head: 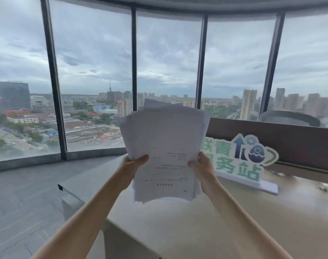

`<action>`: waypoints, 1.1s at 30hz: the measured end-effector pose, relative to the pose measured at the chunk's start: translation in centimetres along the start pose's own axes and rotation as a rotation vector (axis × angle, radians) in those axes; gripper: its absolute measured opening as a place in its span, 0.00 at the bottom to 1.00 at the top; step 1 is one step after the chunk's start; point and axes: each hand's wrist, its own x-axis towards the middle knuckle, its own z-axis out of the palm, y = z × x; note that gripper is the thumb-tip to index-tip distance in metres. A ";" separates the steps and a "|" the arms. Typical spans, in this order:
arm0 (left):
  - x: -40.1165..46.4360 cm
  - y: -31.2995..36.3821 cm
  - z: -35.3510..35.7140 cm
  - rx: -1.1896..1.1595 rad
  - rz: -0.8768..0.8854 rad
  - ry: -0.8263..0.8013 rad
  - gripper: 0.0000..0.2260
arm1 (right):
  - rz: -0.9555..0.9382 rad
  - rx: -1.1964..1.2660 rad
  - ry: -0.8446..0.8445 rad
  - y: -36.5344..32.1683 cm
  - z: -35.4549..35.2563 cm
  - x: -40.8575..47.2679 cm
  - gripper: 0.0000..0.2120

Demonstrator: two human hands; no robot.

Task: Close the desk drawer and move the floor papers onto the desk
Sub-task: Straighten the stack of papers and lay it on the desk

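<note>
A loose stack of white printed papers (165, 141) is held upright in the air above the beige desk (206, 221). My left hand (131, 165) grips the stack's lower left edge, thumb on the front sheet. My right hand (202, 165) grips the lower right edge. The sheets fan out unevenly at the top. The desk's left end shows a grey side unit (75, 186); no drawer front can be made out from here.
A white and green cut-out sign (241, 161) stands on the desk behind the papers, at the right. A dark partition (290, 144) runs behind it. Tall windows (96, 81) curve around the room, with grey floor (23, 199) at the left.
</note>
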 end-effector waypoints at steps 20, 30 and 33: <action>10.5 -9.9 6.0 0.029 -0.056 -0.187 0.07 | 0.056 -0.001 0.106 10.7 -4.0 8.9 0.19; 10.7 -8.1 5.7 -0.004 0.003 -0.178 0.09 | -0.062 -0.029 0.099 8.2 -3.5 8.3 0.17; 10.0 -7.4 5.0 -0.017 0.030 -0.198 0.09 | -0.082 -0.033 0.084 7.6 -3.3 7.6 0.18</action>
